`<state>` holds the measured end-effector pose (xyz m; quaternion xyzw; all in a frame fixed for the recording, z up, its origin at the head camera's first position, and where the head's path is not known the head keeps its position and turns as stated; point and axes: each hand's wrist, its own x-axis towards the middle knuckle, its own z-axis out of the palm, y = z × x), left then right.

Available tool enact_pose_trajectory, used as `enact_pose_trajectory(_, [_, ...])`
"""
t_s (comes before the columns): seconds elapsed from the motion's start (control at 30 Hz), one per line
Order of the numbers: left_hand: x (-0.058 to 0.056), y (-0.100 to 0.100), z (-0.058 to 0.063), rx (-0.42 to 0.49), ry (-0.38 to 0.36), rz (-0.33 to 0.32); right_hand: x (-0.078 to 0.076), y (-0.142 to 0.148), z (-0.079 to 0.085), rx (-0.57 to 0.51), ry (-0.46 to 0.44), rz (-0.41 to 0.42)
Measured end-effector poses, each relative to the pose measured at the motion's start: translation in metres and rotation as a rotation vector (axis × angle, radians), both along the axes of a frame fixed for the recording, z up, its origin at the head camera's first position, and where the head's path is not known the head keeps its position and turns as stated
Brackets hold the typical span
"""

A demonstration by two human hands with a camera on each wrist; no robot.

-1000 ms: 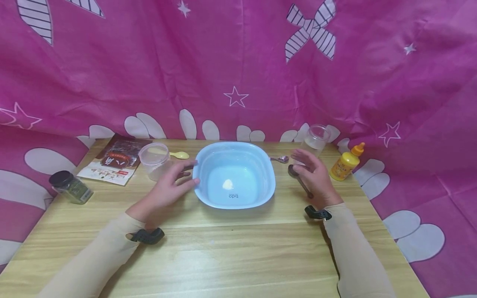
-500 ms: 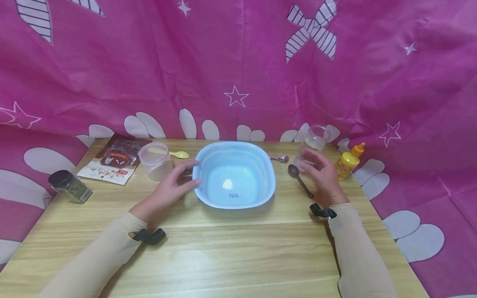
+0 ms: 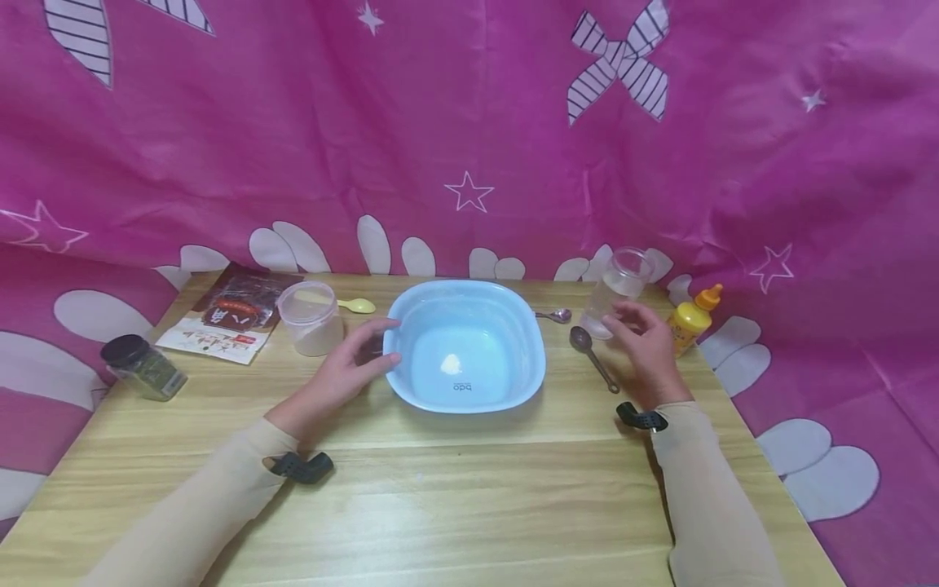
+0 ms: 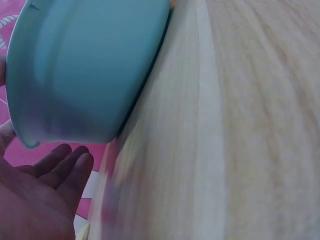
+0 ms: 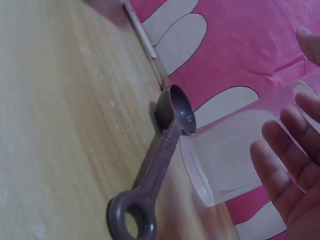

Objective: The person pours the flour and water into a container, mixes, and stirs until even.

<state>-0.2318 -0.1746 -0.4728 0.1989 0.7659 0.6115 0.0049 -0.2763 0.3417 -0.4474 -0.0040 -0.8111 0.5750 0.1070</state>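
Observation:
A light blue plastic basin (image 3: 469,403) stands mid-table. My left hand (image 3: 348,363) is at its left rim, thumb and index finger touching the edge; in the left wrist view the other fingers (image 4: 70,172) extend loosely beside the basin wall (image 4: 90,75). My right hand (image 3: 651,350) is beside a clear jar (image 3: 605,306) with whitish contents at the back right. In the right wrist view its fingers (image 5: 285,150) are spread in front of the jar (image 5: 225,155), holding nothing; contact is unclear. A dark brown measuring spoon (image 3: 596,359) lies left of that hand.
Right of the jar stands a yellow squeeze bottle (image 3: 688,322). A small metal spoon (image 3: 557,315) lies behind the basin's right side. Leftward are a lidless-looking plastic tub (image 3: 311,326), yellow spoon (image 3: 358,306), brown-and-white pouch (image 3: 231,314) and black-capped jar (image 3: 147,371).
My right hand has moved rightward, away from above the brown measuring spoon, uncovering it and more of the clear jar. The left hand stays at the basin's rim.

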Motion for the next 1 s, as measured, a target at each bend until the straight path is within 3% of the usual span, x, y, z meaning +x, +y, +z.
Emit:
enact_pose_trajectory(0.23, [0.000,0.003,-0.003,-0.011,-0.005,-0.011,-0.005,0.006,-0.009,0.128,0.037,-0.111])
enact_pose_trajectory(0.4, [-0.001,0.005,-0.001,-0.020,-0.012,-0.012,-0.007,0.009,-0.014,0.141,0.049,-0.200])
enact_pose_trajectory(0.53, [-0.001,0.004,0.000,-0.027,-0.035,0.001,-0.012,0.011,-0.016,0.163,0.072,-0.223])
enact_pose_trajectory(1.0, [-0.002,-0.002,-0.003,0.005,-0.073,0.003,-0.039,0.022,-0.016,0.118,-0.063,-0.025])
